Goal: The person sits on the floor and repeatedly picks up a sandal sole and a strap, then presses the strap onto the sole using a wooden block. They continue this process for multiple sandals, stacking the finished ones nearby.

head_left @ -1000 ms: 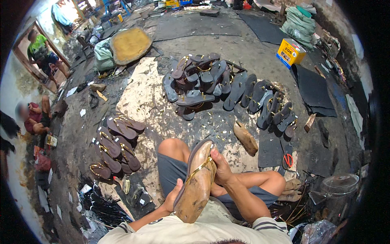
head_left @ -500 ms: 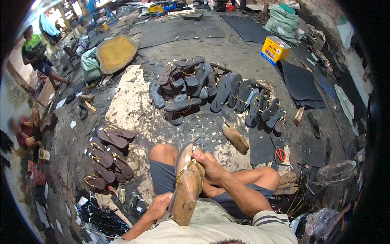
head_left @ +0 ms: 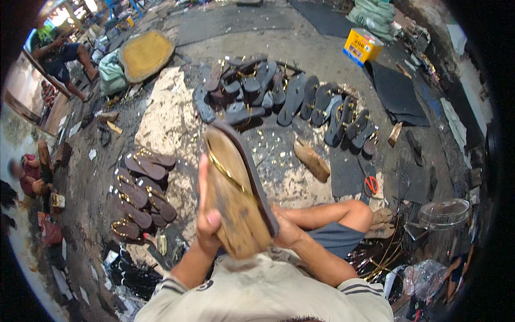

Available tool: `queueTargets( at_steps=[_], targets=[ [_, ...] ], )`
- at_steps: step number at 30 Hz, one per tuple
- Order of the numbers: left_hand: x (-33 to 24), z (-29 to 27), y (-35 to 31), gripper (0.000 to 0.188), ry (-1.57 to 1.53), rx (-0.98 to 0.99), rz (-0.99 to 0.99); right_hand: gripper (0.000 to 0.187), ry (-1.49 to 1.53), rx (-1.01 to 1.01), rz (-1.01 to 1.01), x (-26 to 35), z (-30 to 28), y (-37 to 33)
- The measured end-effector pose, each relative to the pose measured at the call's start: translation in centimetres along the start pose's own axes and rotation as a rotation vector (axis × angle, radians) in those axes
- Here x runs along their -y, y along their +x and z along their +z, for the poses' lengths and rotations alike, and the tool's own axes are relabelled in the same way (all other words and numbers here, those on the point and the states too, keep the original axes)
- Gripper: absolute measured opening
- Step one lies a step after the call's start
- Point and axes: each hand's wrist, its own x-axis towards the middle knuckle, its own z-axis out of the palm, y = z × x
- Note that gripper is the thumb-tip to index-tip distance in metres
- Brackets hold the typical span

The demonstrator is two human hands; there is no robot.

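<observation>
Sandal [head_left: 236,188] with a tan footbed, gold straps and a dark sole edge is held up close in front of the person's chest, toe end pointing away, heel end near the shirt. Left hand [head_left: 208,214] grips its left edge, fingers curled against the footbed and thumb up along the side. Right hand [head_left: 287,232] sits under the right edge near the heel, mostly hidden by the sandal, so I cannot tell how its fingers lie; it seems to bear against the sole.

Beyond the sandal, on the floor [head_left: 279,155], a heap of dark sandals [head_left: 279,96] lies spread in a rough arc. To the left, a smaller group of brown sandals with gold straps [head_left: 140,193] is lined up in a column. A single tan sole [head_left: 312,160] lies apart to the right of centre, and orange-handled scissors [head_left: 371,185] rest near the person's bent knee [head_left: 357,212]. A yellow box [head_left: 362,46] stands far off at the top right. A wire fan guard [head_left: 442,212] sits at the right edge.
</observation>
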Motion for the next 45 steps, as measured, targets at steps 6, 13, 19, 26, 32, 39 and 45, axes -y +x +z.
queueTargets(
  at_steps=[6,13,19,26,32,39,45],
  targets=[
    [0.9,1.1,4.5,0.105,-0.241,0.306,0.055,0.072,0.639,0.100,0.055,-0.6,2.2,-0.5],
    [2.5,-3.1,5.0,0.084,-0.144,0.136,-0.109,0.068,0.282,-0.137,-0.205,2.0,3.1,0.1],
    [4.4,-3.5,3.2,0.073,0.138,0.036,-0.256,0.064,-0.462,-0.464,-0.384,2.4,-0.7,1.1],
    [6.5,-5.1,3.1,0.075,0.430,0.093,-0.153,0.066,-0.143,-0.487,-0.239,2.5,-1.6,1.7],
    [6.1,-4.7,2.4,0.075,0.410,0.031,-0.161,0.063,-0.321,-0.469,-0.319,1.3,-1.6,1.5],
    [5.3,-4.6,2.5,0.081,0.490,0.114,-0.119,0.062,-0.291,-0.524,-0.339,1.4,-1.7,2.5],
    [3.8,-5.2,3.5,0.092,0.352,0.070,0.358,0.078,-1.219,-0.570,-0.670,1.4,0.0,3.3]
  ],
)
